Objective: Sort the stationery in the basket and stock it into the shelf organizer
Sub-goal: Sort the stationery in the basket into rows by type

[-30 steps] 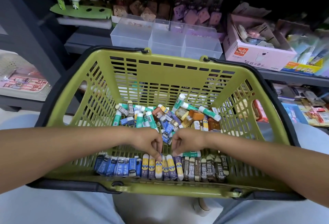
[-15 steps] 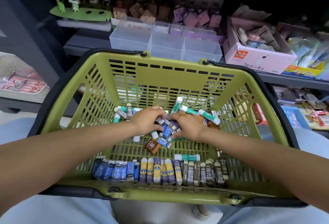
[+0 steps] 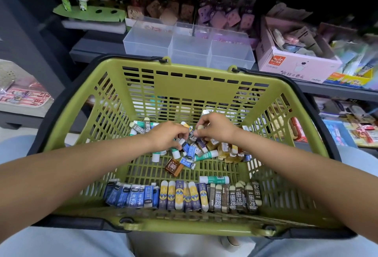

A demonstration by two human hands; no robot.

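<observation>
While sorted erasers (image 3: 182, 196) are lying along the near wall of the basket (image 3: 178, 91), loose erasers (image 3: 193, 148) are being pinched by both hands, left (image 3: 166, 137) and right (image 3: 214, 127).

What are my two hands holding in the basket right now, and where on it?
The right hand pinches a small eraser at its end. The left hand digs in the loose pile; its grip cannot be told.

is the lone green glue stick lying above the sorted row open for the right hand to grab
Probably yes. The green glue stick lies alone on the basket floor with nothing on top, and the right hand is just beyond it in the loose pile.
</observation>
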